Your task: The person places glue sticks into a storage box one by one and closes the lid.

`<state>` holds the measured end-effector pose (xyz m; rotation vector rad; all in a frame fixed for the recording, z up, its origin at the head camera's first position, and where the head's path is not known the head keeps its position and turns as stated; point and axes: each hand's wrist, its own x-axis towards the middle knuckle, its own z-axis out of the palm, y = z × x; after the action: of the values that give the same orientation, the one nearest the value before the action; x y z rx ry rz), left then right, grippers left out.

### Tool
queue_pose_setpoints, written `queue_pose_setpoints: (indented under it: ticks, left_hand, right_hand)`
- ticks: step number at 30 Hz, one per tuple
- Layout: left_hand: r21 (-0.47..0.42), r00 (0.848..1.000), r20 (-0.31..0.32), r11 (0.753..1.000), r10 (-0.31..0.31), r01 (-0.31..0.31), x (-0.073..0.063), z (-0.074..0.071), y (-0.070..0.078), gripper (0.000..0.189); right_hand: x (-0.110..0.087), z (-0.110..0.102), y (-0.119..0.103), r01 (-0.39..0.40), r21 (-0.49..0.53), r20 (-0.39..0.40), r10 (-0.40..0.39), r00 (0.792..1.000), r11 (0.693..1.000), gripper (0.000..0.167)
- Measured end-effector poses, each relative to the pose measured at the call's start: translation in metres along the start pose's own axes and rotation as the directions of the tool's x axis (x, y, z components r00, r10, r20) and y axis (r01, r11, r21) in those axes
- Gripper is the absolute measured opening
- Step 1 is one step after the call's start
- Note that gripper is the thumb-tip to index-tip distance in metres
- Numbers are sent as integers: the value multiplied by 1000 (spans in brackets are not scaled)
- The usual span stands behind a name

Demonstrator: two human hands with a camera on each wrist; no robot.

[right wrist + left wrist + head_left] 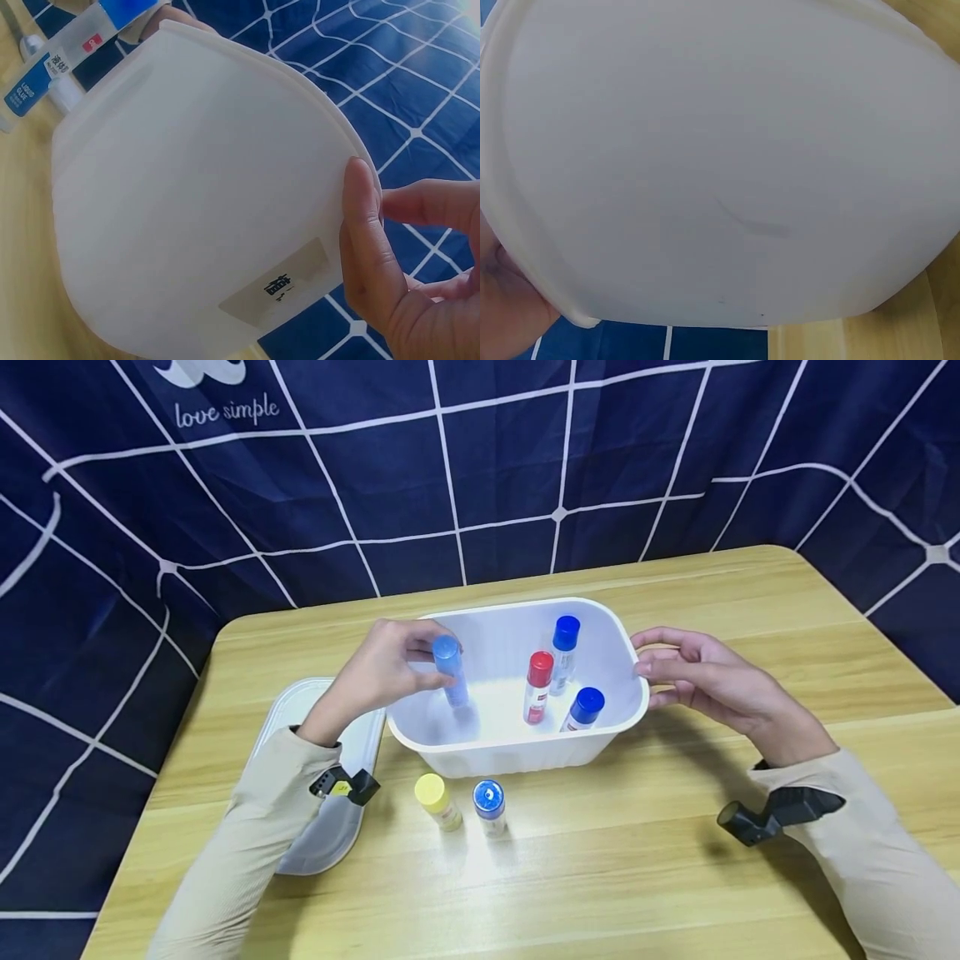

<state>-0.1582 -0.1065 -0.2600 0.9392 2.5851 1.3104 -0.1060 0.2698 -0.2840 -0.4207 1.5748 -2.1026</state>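
Observation:
A white plastic bin stands on the table. Over its left end, my left hand pinches a light-blue-capped glue bottle between thumb and fingers, upright inside the walls; whether its base touches the floor I cannot tell. At the bin's right end, my right hand grips the rim between thumb and fingers, close up in the right wrist view. Inside stand a red-capped bottle and two dark-blue-capped bottles, one behind and one near the front wall. The bin's outer wall fills the left wrist view.
In front of the bin, a yellow-capped bottle and a blue-capped liquid glue bottle stand on the wooden table. A white lid lies left, partly under my left forearm. Dark blue gridded cloth hangs behind.

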Motion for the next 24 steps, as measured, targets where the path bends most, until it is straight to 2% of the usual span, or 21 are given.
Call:
queue_pose_setpoints:
  ticks: [8,15,21,24]
  left_hand:
    - [168,998,62,985,32,-42,6,6,4,33]
    - [214,997,70,976,15,-30,7,8,6,35]
    - [312,995,90,948,36,-63,8,8,7,32]
    - [322,994,101,944,46,-77,8,8,7,30]
  right_hand:
    - [-1,-1,0,8,-19,-4,-8,1000,1000,28]
    - [-1,-1,0,12,-26,2,-11,1000,1000,28]
    - [0,0,0,13,-32,-2,-13,1000,999,28]
    - [-1,1,-1,13,-31,3,-13,1000,999,28]
